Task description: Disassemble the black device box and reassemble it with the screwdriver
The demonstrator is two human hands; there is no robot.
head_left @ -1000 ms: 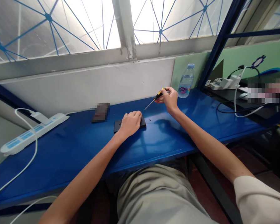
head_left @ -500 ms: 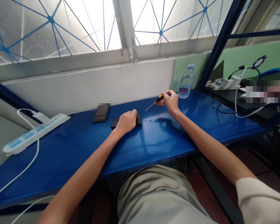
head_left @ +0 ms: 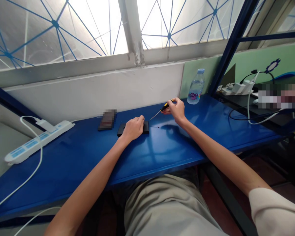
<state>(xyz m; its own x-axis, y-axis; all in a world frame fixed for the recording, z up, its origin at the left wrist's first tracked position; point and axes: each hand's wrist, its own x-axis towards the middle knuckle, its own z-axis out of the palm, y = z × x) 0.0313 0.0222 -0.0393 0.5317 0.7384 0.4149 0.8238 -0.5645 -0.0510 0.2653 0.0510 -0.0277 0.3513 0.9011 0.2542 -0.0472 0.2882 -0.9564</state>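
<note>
My right hand (head_left: 177, 110) is closed round the handle of a black and yellow screwdriver (head_left: 165, 106), whose thin shaft points down and left toward the black case. That flat black case (head_left: 146, 127) lies on the blue table (head_left: 162, 154), with my left hand (head_left: 134, 127) closed over its middle and right part, fingers curled at its far edge. The screwdriver's tip is just right of the case, apart from it. A tiny dark piece (head_left: 158, 127) rests on the table to the right of the case.
A blurred dark object (head_left: 107, 120) lies behind and left of the case. A white power strip (head_left: 39, 141) with a cable is at the left. A water bottle (head_left: 196, 88) stands at the back right; chargers and cables (head_left: 245, 87) lie beyond the blue post.
My right hand has moved slightly left and down with the screwdriver, bringing its tip closer to the black case. My left hand has stayed in place.
</note>
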